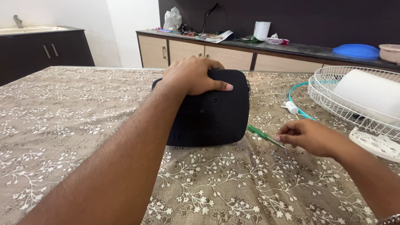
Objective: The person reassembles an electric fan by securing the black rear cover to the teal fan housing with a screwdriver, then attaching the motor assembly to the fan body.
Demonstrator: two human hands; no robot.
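Left hand (193,76) of mine lies spread over the top edge of the black plastic housing (208,110), fingers curled across it and pressing down; the housing stands in the middle of the bench (62,121), on its floral brown cloth. With my right hand (308,136) I pinch the shaft of a green-handled screwdriver (262,134) between thumb and fingertips; it lies just beside the housing's right lower corner, handle toward the housing. Farther right sit a white wire fan guard (333,93) with a white cylinder inside it, a teal ring (293,89) partly under the guard, and a white round plastic part (377,143) near my right wrist.
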